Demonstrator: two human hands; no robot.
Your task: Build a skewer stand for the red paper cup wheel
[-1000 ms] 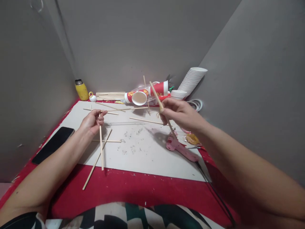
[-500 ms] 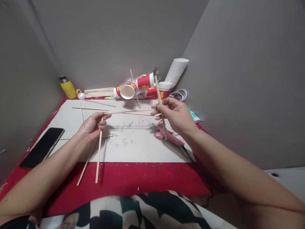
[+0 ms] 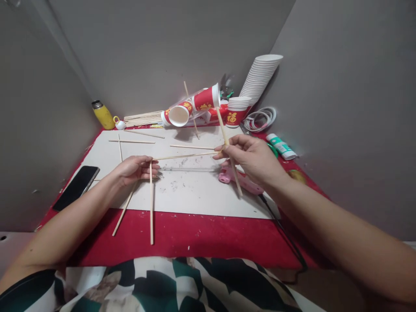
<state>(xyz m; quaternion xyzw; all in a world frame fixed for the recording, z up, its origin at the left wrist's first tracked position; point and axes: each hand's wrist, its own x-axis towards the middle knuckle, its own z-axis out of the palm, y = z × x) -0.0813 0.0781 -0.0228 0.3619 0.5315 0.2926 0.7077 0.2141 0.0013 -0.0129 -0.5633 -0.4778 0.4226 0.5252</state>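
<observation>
My left hand (image 3: pixel 138 169) pinches one end of a thin wooden stick (image 3: pixel 182 156) that runs level across to my right hand (image 3: pixel 251 156). From the left fingertips a second stick (image 3: pixel 151 203) points down toward the table's front edge, meeting the level one at its end. In my right fingers a third stick (image 3: pixel 237 181) slants across the level stick's other end. The joint there is partly covered by the fingers. A pink glue gun (image 3: pixel 245 182) lies below my right hand.
Crossed sticks (image 3: pixel 131 141) lie on the white board (image 3: pixel 195 203), left of a loose stick (image 3: pixel 191 147). A phone (image 3: pixel 76 188) rests on the left. Behind are a yellow bottle (image 3: pixel 103 116), bagged red cups (image 3: pixel 204 102), stacked white cups (image 3: pixel 260 80) and a coiled cable (image 3: pixel 260 120).
The camera view has shifted, so the table items appear farther right. The stick at my left hand now hangs more upright, and my left fingers have straightened somewhat. Both hands keep their hold.
</observation>
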